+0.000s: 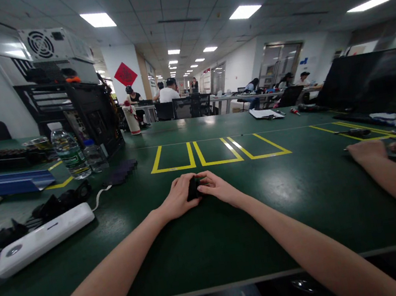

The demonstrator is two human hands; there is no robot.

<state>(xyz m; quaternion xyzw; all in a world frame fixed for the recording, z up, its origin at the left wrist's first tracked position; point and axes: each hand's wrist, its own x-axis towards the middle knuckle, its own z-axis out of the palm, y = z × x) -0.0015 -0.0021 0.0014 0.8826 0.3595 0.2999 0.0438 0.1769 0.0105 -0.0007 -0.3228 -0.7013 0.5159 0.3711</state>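
Observation:
Between my two hands, over the middle of the green table (172, 264), is a small dark boxy object (192, 188); its kind is too dim to make out. My left hand (178, 197) grips it from the left, with the thumb along its near side and the fingers over the top. From the right, my right hand (218, 188) reaches it with bent fingertips touching its right edge. Both hands partly cover the object. Just beyond them, yellow tape outlines (219, 161) mark the tabletop.
A white power strip (45, 239), water bottle (70, 152), blue metal channel (1, 184) and open computer case (90, 111) stand left. At right, a co-worker's hands (369, 151) work near a dark monitor (373, 79). A clipboard (266, 114) lies at the back.

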